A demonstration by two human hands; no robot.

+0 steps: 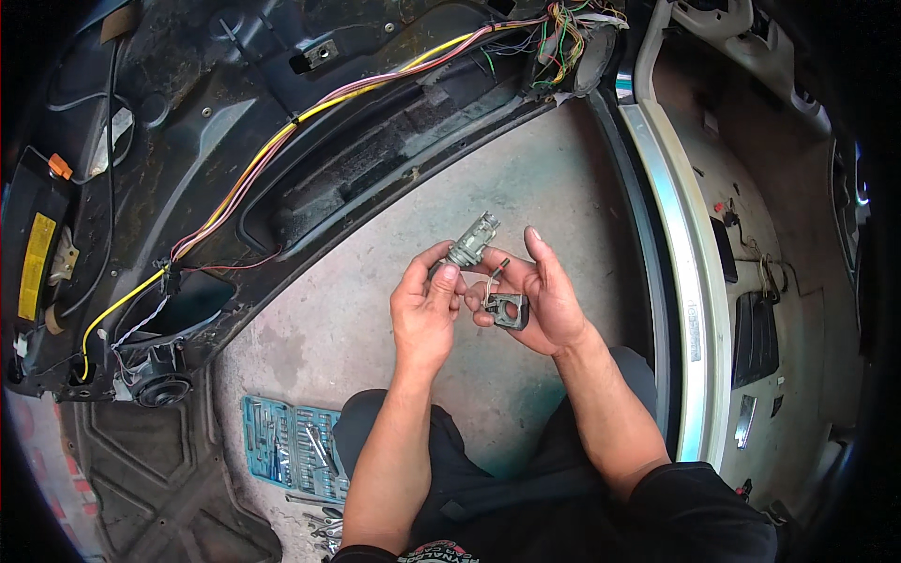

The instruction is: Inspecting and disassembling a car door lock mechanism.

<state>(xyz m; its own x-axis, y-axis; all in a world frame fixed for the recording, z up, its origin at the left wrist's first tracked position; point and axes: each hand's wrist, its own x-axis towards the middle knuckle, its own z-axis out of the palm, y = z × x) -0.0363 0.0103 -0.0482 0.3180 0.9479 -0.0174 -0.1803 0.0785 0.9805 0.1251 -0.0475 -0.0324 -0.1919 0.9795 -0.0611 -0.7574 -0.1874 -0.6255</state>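
Pinched between the thumb and fingers of my left hand [424, 310] is a stepped grey metal lock cylinder [473, 240], tilted up to the right. My right hand [549, 305] is just beside it, palm turned up and thumb raised. A small dark square housing [508, 311] with a round hole rests on its fingers. Short thin wires rise from near the housing to a small dark and red plug [500, 268]. The two hands are close together, and the lock cylinder and the housing are apart.
A large black car panel [216, 122] with a yellow and pink wiring harness [310, 114] spans the upper left. At right runs a pale door sill [690, 281]. A blue socket set case [272, 441] lies open on the concrete floor, with loose wrenches [328, 527] near it.
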